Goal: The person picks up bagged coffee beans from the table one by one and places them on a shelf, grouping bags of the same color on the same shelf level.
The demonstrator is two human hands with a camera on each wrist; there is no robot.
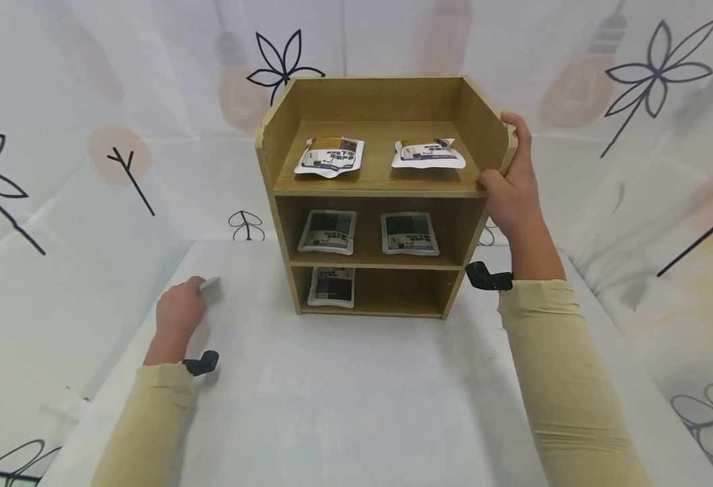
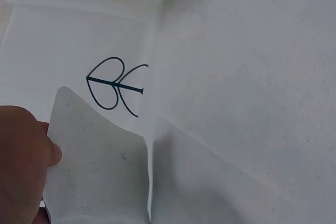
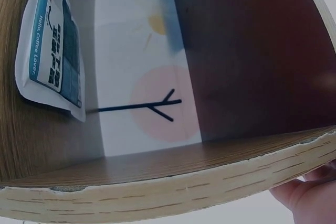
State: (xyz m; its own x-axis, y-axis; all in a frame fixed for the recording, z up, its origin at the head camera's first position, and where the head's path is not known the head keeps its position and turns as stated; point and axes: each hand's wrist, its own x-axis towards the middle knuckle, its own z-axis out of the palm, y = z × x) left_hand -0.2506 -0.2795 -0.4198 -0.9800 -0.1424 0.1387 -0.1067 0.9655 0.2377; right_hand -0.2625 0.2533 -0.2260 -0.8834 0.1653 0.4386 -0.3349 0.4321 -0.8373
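Note:
My left hand [image 1: 180, 310] pinches a white coffee pouch [image 2: 100, 161] at its edge, left of the shelf, low over the white table. The pouch's plain side shows in the left wrist view. My right hand [image 1: 515, 186] grips the right side panel of a three-level wooden shelf [image 1: 375, 193], with the thumb at the front. On its top level lie two pouches with brown labels, a left one [image 1: 329, 157] and a right one [image 1: 428, 154]. Two green-labelled pouches [image 1: 329, 232] lie on the middle level. A purple-labelled pouch [image 1: 332, 287] lies at the bottom left.
The white-covered table [image 1: 332, 406] spreads in front of the shelf. Patterned white sheets [image 1: 168, 81] hang behind and at both sides. In the right wrist view, a shelf compartment with a teal-labelled pouch [image 3: 52, 51] is visible from the side.

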